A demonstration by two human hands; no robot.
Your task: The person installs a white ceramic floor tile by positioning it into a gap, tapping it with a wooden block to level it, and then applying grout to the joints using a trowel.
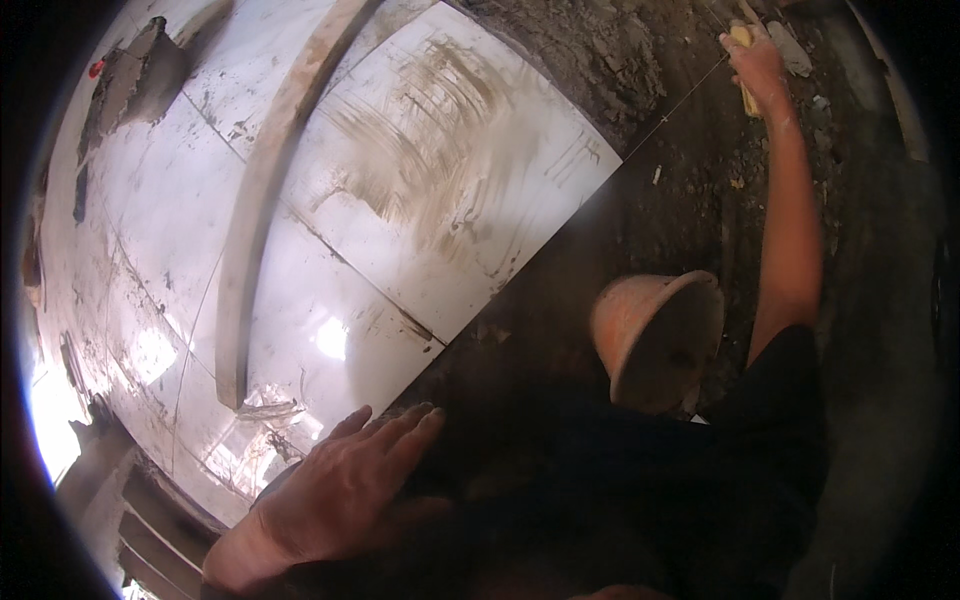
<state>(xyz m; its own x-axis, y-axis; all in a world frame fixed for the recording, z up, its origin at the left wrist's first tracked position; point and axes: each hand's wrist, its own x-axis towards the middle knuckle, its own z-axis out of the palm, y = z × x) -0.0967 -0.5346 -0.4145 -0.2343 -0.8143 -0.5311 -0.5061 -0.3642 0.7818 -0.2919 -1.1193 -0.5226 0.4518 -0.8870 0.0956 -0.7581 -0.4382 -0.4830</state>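
My right hand reaches out to the far right, its fingers closed round a yellow oblong block whose exact kind I cannot make out. Close by that hand, a thin string runs over the dirt to the corner of a white floor tile smeared with brown mud. My left hand is low at the left, beside the near edge of the tiles; its fingers are stretched out and it grips nothing.
A long straight bar lies across the tiles. An orange bucket lies tipped between the tiled edge and my right arm. Dark soil borders the tiles, with a pale stone-like piece near my right hand. A muddy object sits far left.
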